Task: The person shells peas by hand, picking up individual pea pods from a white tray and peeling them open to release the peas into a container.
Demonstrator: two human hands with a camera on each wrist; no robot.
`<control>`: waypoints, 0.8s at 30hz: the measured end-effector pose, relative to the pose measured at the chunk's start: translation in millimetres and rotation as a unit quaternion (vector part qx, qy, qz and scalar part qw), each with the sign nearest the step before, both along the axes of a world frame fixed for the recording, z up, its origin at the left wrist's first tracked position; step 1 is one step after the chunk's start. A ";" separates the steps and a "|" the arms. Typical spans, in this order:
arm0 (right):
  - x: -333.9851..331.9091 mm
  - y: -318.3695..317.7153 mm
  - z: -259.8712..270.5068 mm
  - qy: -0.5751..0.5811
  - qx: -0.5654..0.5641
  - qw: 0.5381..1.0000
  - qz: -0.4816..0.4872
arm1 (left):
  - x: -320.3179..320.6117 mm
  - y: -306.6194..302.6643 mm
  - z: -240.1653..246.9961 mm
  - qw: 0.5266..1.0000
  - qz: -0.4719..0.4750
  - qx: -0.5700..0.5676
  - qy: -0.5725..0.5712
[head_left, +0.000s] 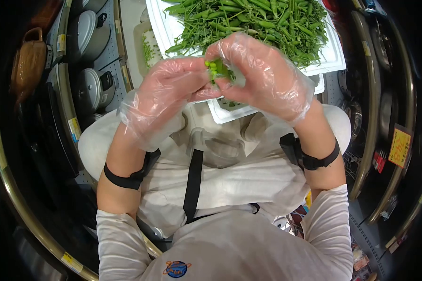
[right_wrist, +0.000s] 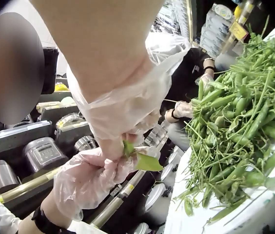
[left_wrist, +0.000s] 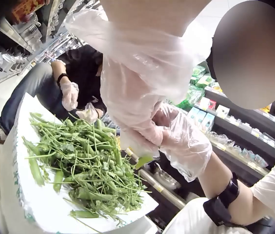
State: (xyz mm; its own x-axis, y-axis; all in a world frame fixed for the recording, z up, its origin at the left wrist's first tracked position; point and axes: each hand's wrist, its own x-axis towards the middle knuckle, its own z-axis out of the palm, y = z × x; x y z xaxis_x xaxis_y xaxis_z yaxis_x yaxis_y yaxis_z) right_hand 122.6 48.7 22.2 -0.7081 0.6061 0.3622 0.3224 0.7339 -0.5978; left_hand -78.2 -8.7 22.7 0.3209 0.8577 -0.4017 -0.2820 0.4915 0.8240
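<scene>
In the head view an opened green pod [head_left: 222, 70] with a row of round peas [head_left: 213, 69] lies between two hands in clear plastic gloves. My left hand [head_left: 166, 89] pinches the pod's left side with thumb and fingers, its fingertips at the peas. My right hand [head_left: 265, 72] curls round the other side and grips the pod there. In the right wrist view a flap of the pod [right_wrist: 148, 162] sticks out beyond the fingers. Just beyond the hands, a pile of pods and stems [head_left: 248, 23] fills a white foam box [head_left: 330, 61].
A shallow tray [head_left: 140, 47] of loose peas stands left of the foam box. Another white container [head_left: 220, 112] sits below the hands. Shelves with lidded pots [head_left: 94, 89] line the left side. Across the box, another person's gloved hand [left_wrist: 69, 95] shows in the left wrist view.
</scene>
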 end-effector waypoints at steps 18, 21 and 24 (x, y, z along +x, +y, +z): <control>12.6 -6.9 -10.8 -0.107 0.024 0.994 -0.030 | 20.6 3.1 -19.6 0.986 0.010 0.089 0.140; 13.2 -11.5 -11.5 -0.138 0.016 0.990 -0.023 | 18.3 6.8 -33.1 0.968 -0.038 0.127 0.214; 13.5 -15.0 -16.6 -0.113 0.020 0.993 -0.017 | 17.9 8.0 -31.7 0.964 -0.037 0.128 0.231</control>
